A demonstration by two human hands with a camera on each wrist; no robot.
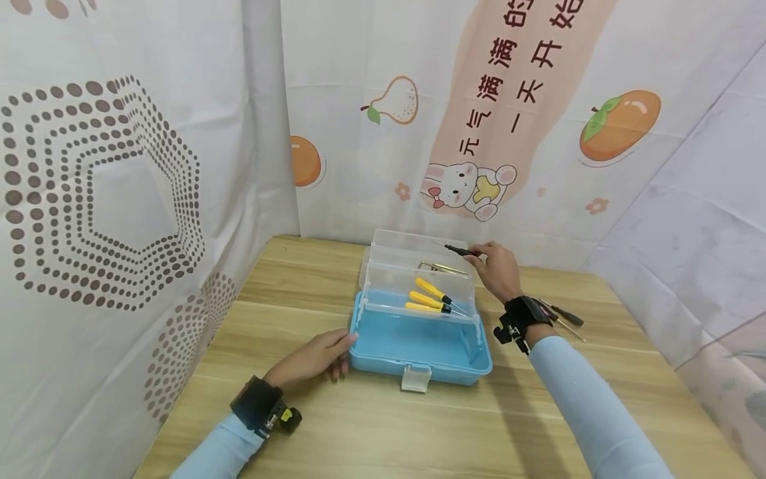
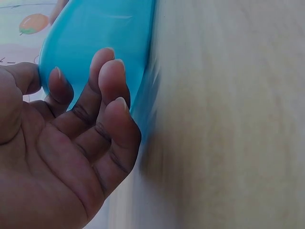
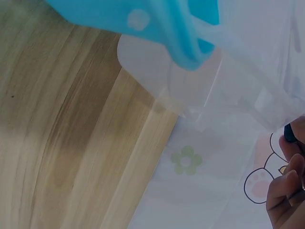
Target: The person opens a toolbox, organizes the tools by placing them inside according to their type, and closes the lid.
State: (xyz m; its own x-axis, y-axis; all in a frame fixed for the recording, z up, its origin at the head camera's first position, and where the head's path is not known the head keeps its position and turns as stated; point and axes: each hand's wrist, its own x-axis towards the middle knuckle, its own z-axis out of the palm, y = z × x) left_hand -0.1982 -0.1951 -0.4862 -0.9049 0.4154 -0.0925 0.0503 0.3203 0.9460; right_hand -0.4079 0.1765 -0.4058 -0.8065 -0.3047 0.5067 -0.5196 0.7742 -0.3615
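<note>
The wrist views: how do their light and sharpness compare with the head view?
Head view: brightest, a dark shadow crossing the wooden tabletop beside the right light-blue fabric sleeve; left wrist view: dim, tabletop smeary, the bare left hand clearer; right wrist view: hazy, translucent plastic parts of the light-blue toolbox faint against the white printed cloth.

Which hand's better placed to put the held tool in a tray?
Probably the right hand: it pinches the black tool near the clear trays, while the left hand holds the blue box.
</note>
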